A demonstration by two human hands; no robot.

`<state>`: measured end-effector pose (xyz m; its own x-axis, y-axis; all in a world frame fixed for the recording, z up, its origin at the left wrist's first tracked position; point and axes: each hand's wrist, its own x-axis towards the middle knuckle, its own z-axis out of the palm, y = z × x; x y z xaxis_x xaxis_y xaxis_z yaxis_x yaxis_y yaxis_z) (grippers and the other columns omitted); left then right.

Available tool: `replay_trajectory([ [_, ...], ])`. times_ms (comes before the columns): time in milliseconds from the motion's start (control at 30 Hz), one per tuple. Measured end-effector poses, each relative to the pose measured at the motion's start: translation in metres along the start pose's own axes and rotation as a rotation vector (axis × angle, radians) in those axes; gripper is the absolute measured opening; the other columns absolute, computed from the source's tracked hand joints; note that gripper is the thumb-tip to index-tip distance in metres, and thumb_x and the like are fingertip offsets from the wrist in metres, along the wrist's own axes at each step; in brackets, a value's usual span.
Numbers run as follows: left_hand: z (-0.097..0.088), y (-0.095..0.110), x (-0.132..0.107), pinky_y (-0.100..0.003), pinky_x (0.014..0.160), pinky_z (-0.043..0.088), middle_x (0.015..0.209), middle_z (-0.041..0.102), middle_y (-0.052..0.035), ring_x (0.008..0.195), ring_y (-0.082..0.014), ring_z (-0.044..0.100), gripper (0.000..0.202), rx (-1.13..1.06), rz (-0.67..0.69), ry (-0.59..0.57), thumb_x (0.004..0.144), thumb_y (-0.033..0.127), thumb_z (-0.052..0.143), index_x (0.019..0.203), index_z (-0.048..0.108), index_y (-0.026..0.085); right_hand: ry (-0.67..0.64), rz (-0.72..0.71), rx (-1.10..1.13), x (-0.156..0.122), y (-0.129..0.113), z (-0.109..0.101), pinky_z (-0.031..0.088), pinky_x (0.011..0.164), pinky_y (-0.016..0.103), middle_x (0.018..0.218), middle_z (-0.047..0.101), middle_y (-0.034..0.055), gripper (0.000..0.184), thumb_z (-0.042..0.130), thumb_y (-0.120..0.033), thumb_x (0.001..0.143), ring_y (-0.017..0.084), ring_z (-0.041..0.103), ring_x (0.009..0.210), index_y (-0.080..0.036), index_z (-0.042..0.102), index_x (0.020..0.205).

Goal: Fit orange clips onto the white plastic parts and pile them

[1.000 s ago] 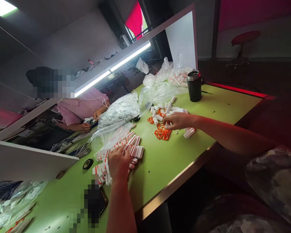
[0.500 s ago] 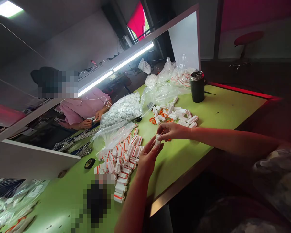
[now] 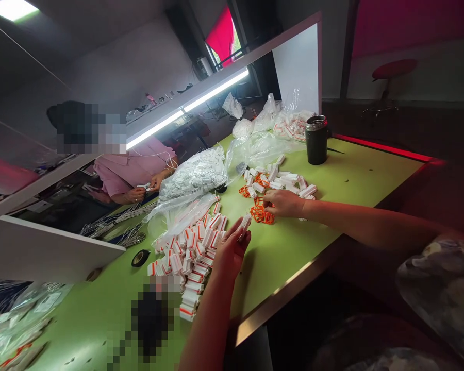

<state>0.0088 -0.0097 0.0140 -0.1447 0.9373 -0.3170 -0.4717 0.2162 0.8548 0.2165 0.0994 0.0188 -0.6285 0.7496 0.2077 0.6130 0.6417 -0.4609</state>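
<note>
My left hand [image 3: 234, 248] holds a small white plastic connector housing [image 3: 245, 223] between thumb and fingers, above the green table. At the small pile of orange plastic clips [image 3: 260, 214], my right hand [image 3: 284, 204] has its fingers curled down at the pile's edge; what they grip, if anything, is hidden. Just behind the right hand lie loose white housings [image 3: 290, 180] with a few orange clips among them. Left of my left hand is a large heap of white housings with orange strips [image 3: 195, 247], some lined up in a row toward me.
A black tumbler [image 3: 316, 141] stands at the back right. Clear bags of white parts [image 3: 199, 172] lie along the back. Black tape [image 3: 140, 258] is at the left, near a white divider [image 3: 58, 247]. Across the table, a person in a pink top [image 3: 135, 167] handles small white parts.
My right hand has left the white housing and moved slightly right and back, to the orange clips. My left hand keeps the housing, now tilted, and has shifted slightly left.
</note>
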Motion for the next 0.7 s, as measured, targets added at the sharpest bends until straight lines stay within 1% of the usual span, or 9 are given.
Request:
replay_trajectory([
  [100, -0.001, -0.001, 0.002, -0.023, 0.074, 0.057, 0.101, 0.076, -0.0101, 0.073, -0.0123, 0.070, 0.035, -0.013, -0.023, 0.031, 0.074, 0.008, 0.069, 0.109, 0.070, 0.015, 0.020, 0.021, 0.248, 0.001, -0.001, -0.007, 0.041, 0.069, 0.024, 0.084, 0.070, 0.0047, 0.008, 0.064, -0.021, 0.081, 0.015, 0.060, 0.078, -0.014, 0.069, 0.084],
  [233, 0.001, -0.001, 0.004, -0.020, 0.069, 0.057, 0.093, 0.076, -0.0089, 0.069, -0.0109, 0.069, 0.032, -0.029, -0.058, 0.061, 0.078, 0.006, 0.064, 0.108, 0.069, 0.013, -0.042, 0.076, 0.743, 0.002, 0.002, -0.013, 0.041, 0.056, 0.022, 0.070, 0.066, -0.0002, 0.026, 0.071, -0.038, 0.077, 0.010, 0.055, 0.059, -0.014, 0.067, 0.087],
  [300, 0.003, -0.001, 0.003, -0.019, 0.068, 0.057, 0.092, 0.075, -0.0088, 0.067, -0.0102, 0.068, 0.027, -0.047, -0.085, 0.063, 0.081, 0.006, 0.061, 0.105, 0.070, 0.011, -0.047, 0.087, 0.925, 0.002, 0.002, -0.014, 0.042, 0.052, 0.021, 0.069, 0.066, -0.0006, 0.034, 0.074, -0.044, 0.074, 0.008, 0.054, 0.054, -0.014, 0.066, 0.089],
  [333, 0.004, -0.001, 0.002, -0.019, 0.067, 0.057, 0.092, 0.075, -0.0089, 0.067, -0.0099, 0.068, 0.024, -0.056, -0.104, 0.062, 0.082, 0.006, 0.060, 0.103, 0.070, 0.011, -0.036, 0.085, 0.978, 0.002, 0.001, -0.013, 0.043, 0.052, 0.021, 0.069, 0.067, -0.0005, 0.036, 0.076, -0.046, 0.073, 0.008, 0.055, 0.053, -0.015, 0.066, 0.090],
  [433, 0.006, -0.003, 0.001, -0.019, 0.065, 0.057, 0.092, 0.075, -0.0089, 0.065, -0.0095, 0.067, 0.019, -0.067, -0.185, 0.053, 0.088, 0.011, 0.056, 0.099, 0.071, 0.010, -0.010, 0.054, 1.028, -0.001, -0.005, -0.013, 0.047, 0.053, 0.021, 0.069, 0.068, -0.0001, 0.036, 0.077, -0.046, 0.072, 0.009, 0.058, 0.054, -0.015, 0.067, 0.087],
  [500, 0.008, -0.004, 0.000, -0.020, 0.065, 0.057, 0.091, 0.075, -0.0095, 0.066, -0.0101, 0.066, 0.019, -0.068, -0.241, 0.041, 0.092, 0.016, 0.055, 0.098, 0.072, 0.009, -0.021, 0.017, 1.023, -0.004, -0.011, -0.011, 0.048, 0.054, 0.021, 0.073, 0.070, 0.0013, 0.033, 0.076, -0.044, 0.074, 0.009, 0.059, 0.057, -0.015, 0.067, 0.086],
  [567, 0.009, -0.004, -0.001, -0.021, 0.067, 0.057, 0.092, 0.075, -0.0111, 0.068, -0.0116, 0.067, 0.023, -0.067, -0.293, 0.014, 0.094, 0.022, 0.054, 0.098, 0.072, 0.008, -0.032, -0.019, 1.004, -0.006, -0.017, -0.008, 0.047, 0.054, 0.021, 0.077, 0.071, 0.0023, 0.031, 0.074, -0.043, 0.075, 0.009, 0.058, 0.059, -0.015, 0.067, 0.086],
  [633, 0.009, -0.004, -0.003, -0.023, 0.069, 0.057, 0.093, 0.075, -0.0121, 0.070, -0.0132, 0.068, 0.027, -0.066, -0.330, -0.023, 0.095, 0.026, 0.053, 0.097, 0.071, 0.007, -0.037, -0.054, 0.967, -0.008, -0.022, -0.005, 0.045, 0.054, 0.020, 0.076, 0.070, 0.0016, 0.028, 0.073, -0.041, 0.077, 0.008, 0.056, 0.058, -0.015, 0.068, 0.085],
  [700, 0.009, -0.004, -0.004, -0.024, 0.069, 0.058, 0.088, 0.074, -0.0108, 0.068, -0.0138, 0.068, 0.026, -0.067, -0.344, -0.049, 0.095, 0.028, 0.054, 0.093, 0.071, 0.008, -0.051, -0.096, 0.911, -0.009, -0.025, -0.003, 0.043, 0.054, 0.020, 0.073, 0.068, 0.0001, 0.025, 0.071, -0.039, 0.079, 0.007, 0.053, 0.058, -0.015, 0.068, 0.084],
])
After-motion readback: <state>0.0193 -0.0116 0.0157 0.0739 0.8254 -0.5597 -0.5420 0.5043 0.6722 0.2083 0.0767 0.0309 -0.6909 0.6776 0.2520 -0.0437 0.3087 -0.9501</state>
